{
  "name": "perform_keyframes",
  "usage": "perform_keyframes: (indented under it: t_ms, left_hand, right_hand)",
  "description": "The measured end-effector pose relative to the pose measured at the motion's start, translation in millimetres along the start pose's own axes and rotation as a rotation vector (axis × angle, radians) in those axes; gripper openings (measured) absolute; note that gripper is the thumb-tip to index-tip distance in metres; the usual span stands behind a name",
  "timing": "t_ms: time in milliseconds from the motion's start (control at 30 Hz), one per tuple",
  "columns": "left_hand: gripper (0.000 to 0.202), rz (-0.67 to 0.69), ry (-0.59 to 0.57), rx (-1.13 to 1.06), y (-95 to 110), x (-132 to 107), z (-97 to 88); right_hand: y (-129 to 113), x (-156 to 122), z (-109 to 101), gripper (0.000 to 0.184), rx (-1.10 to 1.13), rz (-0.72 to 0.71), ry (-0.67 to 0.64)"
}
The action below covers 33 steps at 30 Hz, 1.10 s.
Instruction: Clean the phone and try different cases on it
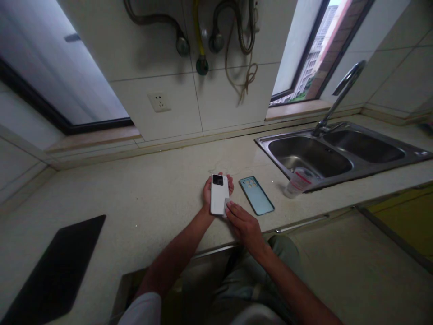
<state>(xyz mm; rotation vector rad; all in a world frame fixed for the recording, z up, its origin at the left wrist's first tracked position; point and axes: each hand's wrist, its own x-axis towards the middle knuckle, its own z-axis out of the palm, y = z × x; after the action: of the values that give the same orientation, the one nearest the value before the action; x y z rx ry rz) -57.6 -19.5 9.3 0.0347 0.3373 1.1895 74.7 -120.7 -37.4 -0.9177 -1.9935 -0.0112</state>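
Observation:
A white smartphone [218, 198] lies back side up in my left hand [206, 192], whose fingers wrap round it from beneath. Its black camera block points away from me. At the phone's lower right corner, my right hand [241, 221] pinches a small grey piece, perhaps a cloth or wipe [227, 204], against the back; its exact kind is too small to make out. Just right of both hands, a blue-green phone case [257, 197] rests on the counter with its inner side up and its camera cutouts at the far end.
The pale countertop [162, 180] runs along a tiled wall. A clear plastic cup [297, 183] stands tilted by the double steel sink [355, 164] with its faucet [341, 90]. At left lies a black flat panel [57, 271]. Hoses and a socket [158, 102] are on the wall.

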Motion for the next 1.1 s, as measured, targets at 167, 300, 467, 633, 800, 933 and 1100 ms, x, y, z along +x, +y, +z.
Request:
perform_keyframes:
  t_ms: [167, 300, 467, 633, 800, 933, 1100]
  left_hand:
    - [0.040, -0.010, 0.075, 0.052, -1.9, 3.0, -6.7]
    - [0.037, 0.042, 0.160, 0.078, -3.2, 5.4, -7.2]
    - [0.028, 0.085, 0.149, 0.124, -2.0, 4.0, 1.6]
    - [0.030, 0.111, 0.018, 0.174, 0.4, 2.2, 5.9]
    - [0.040, 0.095, -0.071, 0.144, 0.4, 0.3, 2.1]
    - [0.038, 0.020, -0.002, 0.138, 0.5, -0.1, 1.7]
    - [0.057, 0.051, 0.030, 0.125, 3.7, 4.4, 1.7]
  right_hand:
    - [-14.4, 11.8, 10.8, 0.041, 0.015, 0.028, 0.051]
    - [-18.9, 25.8, 13.7, 0.046, 0.031, 0.069, 0.085]
    - [-15.5, 36.7, 4.2, 0.040, 0.177, 0.268, 0.231]
    - [-12.6, 43.1, -1.0, 0.046, 0.521, 0.923, 0.485]
    - [-17.2, 42.0, 1.1, 0.049, 1.008, 1.212, 0.444]
    - [-17.1, 40.8, -1.7, 0.052, 1.111, 1.250, 0.295]
    - [-1.1, 42.7, -6.6, 0.064, 0.999, 1.208, 0.286]
